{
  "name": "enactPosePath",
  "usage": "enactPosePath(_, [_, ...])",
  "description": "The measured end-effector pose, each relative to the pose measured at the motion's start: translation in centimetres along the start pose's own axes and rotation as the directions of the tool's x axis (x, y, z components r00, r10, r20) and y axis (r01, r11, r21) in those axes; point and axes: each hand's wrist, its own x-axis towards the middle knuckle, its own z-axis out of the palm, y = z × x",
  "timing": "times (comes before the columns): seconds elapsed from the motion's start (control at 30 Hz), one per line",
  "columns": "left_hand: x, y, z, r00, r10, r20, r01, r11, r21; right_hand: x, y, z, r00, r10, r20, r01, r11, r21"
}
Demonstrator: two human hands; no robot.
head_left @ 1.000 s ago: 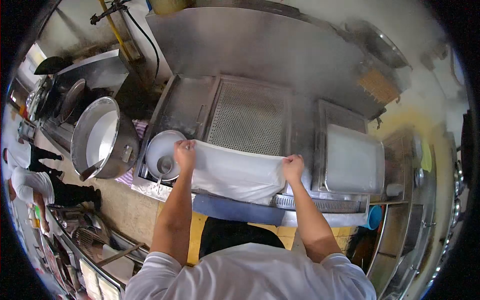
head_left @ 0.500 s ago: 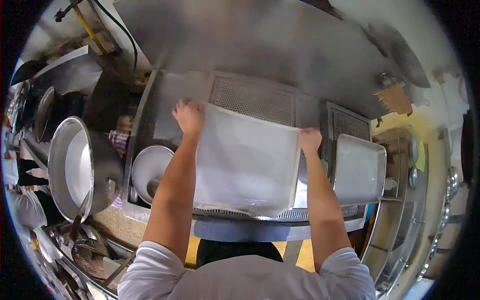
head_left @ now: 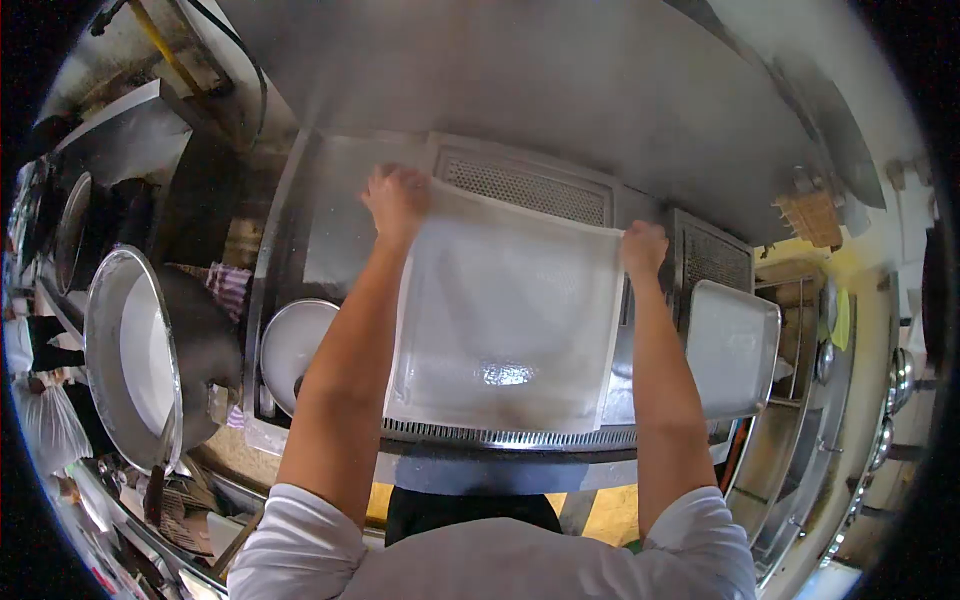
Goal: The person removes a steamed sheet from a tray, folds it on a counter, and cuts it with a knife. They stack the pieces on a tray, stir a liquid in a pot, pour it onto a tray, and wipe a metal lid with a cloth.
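A white, square, wet-looking cloth [head_left: 510, 310] is spread over the metal worktop in front of me, with a shiny patch near its front edge. My left hand [head_left: 398, 198] is closed on its far left corner. The far right corner is pinched in my right hand [head_left: 643, 248]. Behind the cloth lies a perforated metal panel [head_left: 525, 188], partly covered by it. What lies directly under the cloth is mostly hidden. To the right of my right forearm is a rectangular metal tray [head_left: 735, 345] with a pale surface.
On the left stand a large metal pot [head_left: 135, 340] holding white liquid and a round pan [head_left: 298, 350] with pale contents, partly behind my left arm. A second perforated panel [head_left: 715, 258] sits behind the tray. A metal rack [head_left: 785, 400] stands at the right.
Both hands have moved slightly up and outward in the view. The cloth now lies flatter and straighter, with a bright wet patch showing. My view has shifted a little.
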Motion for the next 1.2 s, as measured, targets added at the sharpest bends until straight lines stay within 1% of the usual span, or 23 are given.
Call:
enactPosePath(0.03, [0.1, 0.0, 0.1, 1.000, -0.012, -0.014, 0.012, 0.999, -0.031, -0.8, -0.8, -0.1, 0.995, -0.066, -0.079, 0.067, 0.998, 0.011])
enactPosePath(0.1, [0.3, -0.3, 0.2, 0.998, -0.038, -0.044, 0.034, 0.995, -0.089, -1.5, -1.6, 0.1, 0.996, -0.049, 0.080, 0.038, 0.990, 0.133])
enactPosePath(0.13, [0.4, -0.4, 0.1, 0.998, -0.036, -0.047, 0.031, 0.995, -0.096, -1.6, -1.6, 0.6, 0.947, 0.011, 0.321, -0.085, 0.972, 0.219])
enactPosePath(0.17, [0.4, -0.6, 0.0, 0.998, -0.033, -0.049, 0.028, 0.994, -0.104, -1.8, -1.5, 0.9, 0.837, 0.044, 0.546, -0.224, 0.937, 0.268])
enactPosePath(0.23, [0.5, -1.0, -0.1, 0.999, -0.028, -0.035, 0.023, 0.989, -0.146, -2.8, -4.0, -1.8, 0.773, 0.074, 0.630, -0.272, 0.936, 0.223])
enactPosePath(0.3, [0.8, -2.2, -0.4, 0.999, -0.032, -0.011, 0.029, 0.978, -0.205, -4.0, -6.7, -3.5, 0.770, 0.070, 0.634, -0.309, 0.910, 0.276])
enactPosePath(0.37, [0.4, -2.5, -1.6, 0.998, 0.028, 0.059, -0.020, 0.989, -0.146, -5.6, -8.6, -3.6, 0.824, 0.056, 0.564, -0.346, 0.838, 0.421])
enactPosePath(0.47, [-0.1, -1.2, -3.3, 0.975, 0.083, 0.205, -0.074, 0.996, -0.052, -8.2, -15.6, -4.6, 0.723, 0.002, 0.690, -0.559, 0.588, 0.584])
enactPosePath(0.5, [-0.3, -0.8, -3.5, 0.961, 0.092, 0.261, -0.089, 0.996, -0.023, -8.8, -18.2, -4.5, 0.656, -0.164, 0.737, -0.614, 0.451, 0.647])
enactPosePath(0.53, [-0.4, -1.3, -3.4, 0.947, 0.154, 0.282, -0.179, 0.982, 0.063, -9.1, -21.2, -3.9, 0.579, -0.339, 0.741, -0.676, 0.309, 0.669])
enactPosePath(0.6, [-1.1, -1.7, -2.4, 0.892, 0.278, 0.356, -0.367, 0.905, 0.215, -9.2, -25.0, -2.7, 0.522, -0.433, 0.735, -0.734, 0.211, 0.645])
enactPosePath(0.7, [-0.7, -0.6, -4.0, 0.874, 0.216, 0.435, -0.334, 0.918, 0.215, -8.6, -29.0, -1.3, 0.419, -0.500, 0.758, -0.780, 0.229, 0.582])
enactPosePath(0.8, [0.1, -0.4, -4.9, 0.844, 0.230, 0.485, -0.368, 0.906, 0.210, -8.4, -30.1, 1.3, 0.342, -0.536, 0.772, -0.832, 0.210, 0.514])
enactPosePath(0.9, [0.5, 0.0, -5.5, 0.833, 0.219, 0.508, -0.372, 0.902, 0.221, -10.4, -30.4, 0.8, 0.400, -0.456, 0.795, -0.841, 0.162, 0.516])
enactPosePath(0.97, [0.2, -1.6, -3.7, 0.843, 0.275, 0.463, -0.423, 0.870, 0.254, -14.4, -29.1, -1.7, 0.370, -0.437, 0.820, -0.743, 0.391, 0.544])
enactPosePath(1.0, [0.2, -2.3, -3.0, 0.845, 0.305, 0.439, -0.449, 0.851, 0.273, -17.1, -28.6, -2.9, 0.355, -0.418, 0.836, -0.667, 0.514, 0.540])
enactPosePath(1.03, [0.3, -2.3, -3.1, 0.839, 0.296, 0.457, -0.442, 0.860, 0.254, -20.3, -27.9, -4.0, 0.342, -0.396, 0.852, -0.578, 0.626, 0.523])
enactPosePath(1.07, [0.3, -2.1, -3.4, 0.831, 0.288, 0.476, -0.436, 0.869, 0.235, -24.2, -26.7, -4.1, 0.279, -0.384, 0.880, -0.510, 0.717, 0.474])
enactPosePath(1.13, [0.3, -1.6, -3.9, 0.814, 0.280, 0.509, -0.439, 0.870, 0.224, -30.1, -25.2, -7.4, 0.064, -0.408, 0.911, -0.453, 0.801, 0.391])
enactPosePath(1.2, [-0.1, -1.3, -4.2, 0.796, 0.277, 0.539, -0.462, 0.853, 0.243, -33.3, -24.6, -8.8, 0.099, -0.479, 0.872, -0.373, 0.795, 0.478])
